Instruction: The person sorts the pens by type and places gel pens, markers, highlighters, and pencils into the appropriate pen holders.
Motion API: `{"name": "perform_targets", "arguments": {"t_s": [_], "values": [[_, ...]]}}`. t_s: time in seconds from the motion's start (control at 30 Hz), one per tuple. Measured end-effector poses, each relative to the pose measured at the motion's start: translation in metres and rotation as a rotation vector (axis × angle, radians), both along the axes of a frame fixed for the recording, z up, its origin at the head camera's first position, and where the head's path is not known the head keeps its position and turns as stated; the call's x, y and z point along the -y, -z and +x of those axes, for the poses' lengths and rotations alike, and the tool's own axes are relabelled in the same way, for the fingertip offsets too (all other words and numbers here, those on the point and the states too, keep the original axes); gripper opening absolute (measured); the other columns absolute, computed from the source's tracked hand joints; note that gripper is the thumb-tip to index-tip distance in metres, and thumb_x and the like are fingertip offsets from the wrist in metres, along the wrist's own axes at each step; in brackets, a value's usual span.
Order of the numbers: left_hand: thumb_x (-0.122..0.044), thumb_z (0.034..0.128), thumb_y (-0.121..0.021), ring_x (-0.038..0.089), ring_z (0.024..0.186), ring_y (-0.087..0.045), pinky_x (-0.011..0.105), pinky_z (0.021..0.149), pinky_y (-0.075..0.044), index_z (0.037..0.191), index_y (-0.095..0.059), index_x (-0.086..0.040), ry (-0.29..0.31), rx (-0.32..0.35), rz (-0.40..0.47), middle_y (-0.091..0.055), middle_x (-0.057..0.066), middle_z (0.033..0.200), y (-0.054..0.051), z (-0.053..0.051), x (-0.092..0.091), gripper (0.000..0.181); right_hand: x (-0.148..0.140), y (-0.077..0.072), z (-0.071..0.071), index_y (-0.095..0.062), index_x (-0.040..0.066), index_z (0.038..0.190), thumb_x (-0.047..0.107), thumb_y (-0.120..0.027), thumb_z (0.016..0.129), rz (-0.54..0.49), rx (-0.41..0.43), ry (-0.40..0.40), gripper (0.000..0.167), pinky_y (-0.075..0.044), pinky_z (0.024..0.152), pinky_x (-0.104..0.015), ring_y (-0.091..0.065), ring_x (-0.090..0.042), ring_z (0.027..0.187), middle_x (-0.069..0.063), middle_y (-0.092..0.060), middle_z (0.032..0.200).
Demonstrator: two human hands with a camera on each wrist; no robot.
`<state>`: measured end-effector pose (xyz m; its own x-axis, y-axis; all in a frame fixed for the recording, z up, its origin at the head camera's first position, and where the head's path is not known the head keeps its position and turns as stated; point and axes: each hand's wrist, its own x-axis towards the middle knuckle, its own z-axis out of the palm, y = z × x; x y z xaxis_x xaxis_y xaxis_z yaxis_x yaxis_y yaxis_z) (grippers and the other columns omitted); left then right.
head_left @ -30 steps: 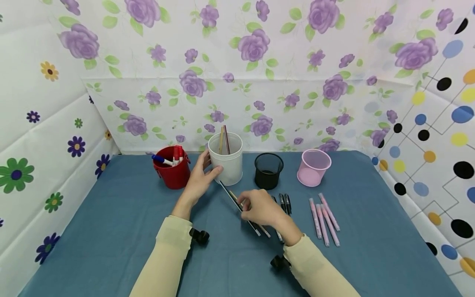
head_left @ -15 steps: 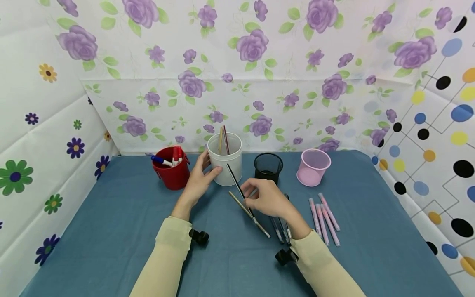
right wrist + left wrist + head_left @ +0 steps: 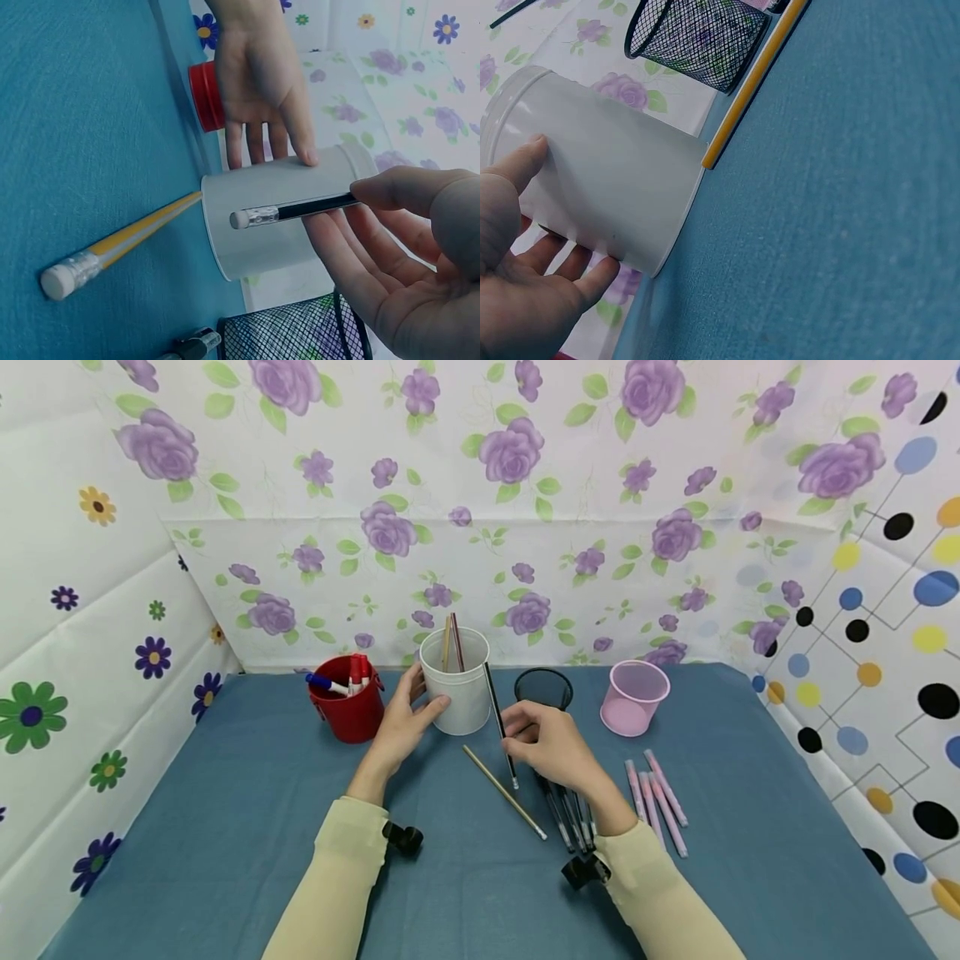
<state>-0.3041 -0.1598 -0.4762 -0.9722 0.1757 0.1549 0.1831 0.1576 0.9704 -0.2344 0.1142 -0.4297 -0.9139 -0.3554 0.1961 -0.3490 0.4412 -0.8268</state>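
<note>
My left hand [image 3: 405, 718] holds the white cup [image 3: 461, 706] from its left side, thumb in front and fingers round the wall. Two pencils [image 3: 457, 643] stand in that cup. My right hand [image 3: 551, 743] pinches a black pencil [image 3: 311, 208] between thumb and fingers, just right of the cup. Its white eraser end points down and the other end is up near the rim. A yellow pencil [image 3: 504, 792] lies slanted on the blue cloth below, its eraser end toward me. Several black pens [image 3: 567, 818] lie partly hidden under my right hand.
Left of the white cup stands a red bucket [image 3: 348, 714] with markers in it. A black mesh cup [image 3: 543, 687] is behind my right hand, and a pink cup [image 3: 630, 714] stands farther right. Several pink pens [image 3: 663, 806] lie on the cloth at the right.
My right hand has lifted the black pencil off the cloth, away from the yellow one, and tipped it more upright while moving up and right. My left hand stays on the white cup.
</note>
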Motion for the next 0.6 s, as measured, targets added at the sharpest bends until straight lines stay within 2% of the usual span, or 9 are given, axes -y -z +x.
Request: {"name": "perform_targets", "arguments": {"t_s": [0.6], "values": [[-0.033,0.1055,-0.07,0.03,0.159,-0.028,0.054,0.128,-0.029,0.17,-0.022,-0.024,0.004,0.002,-0.002,-0.029,0.006,0.173,-0.001,0.0015,0.0003,0.081,-0.0106,-0.002,-0.0062,-0.072,0.008,0.123,0.008,-0.078,0.097,-0.075,-0.076,0.094,0.026,-0.063,0.077,-0.033,-0.075,-0.016,0.086,-0.005,-0.073,0.102]]}}
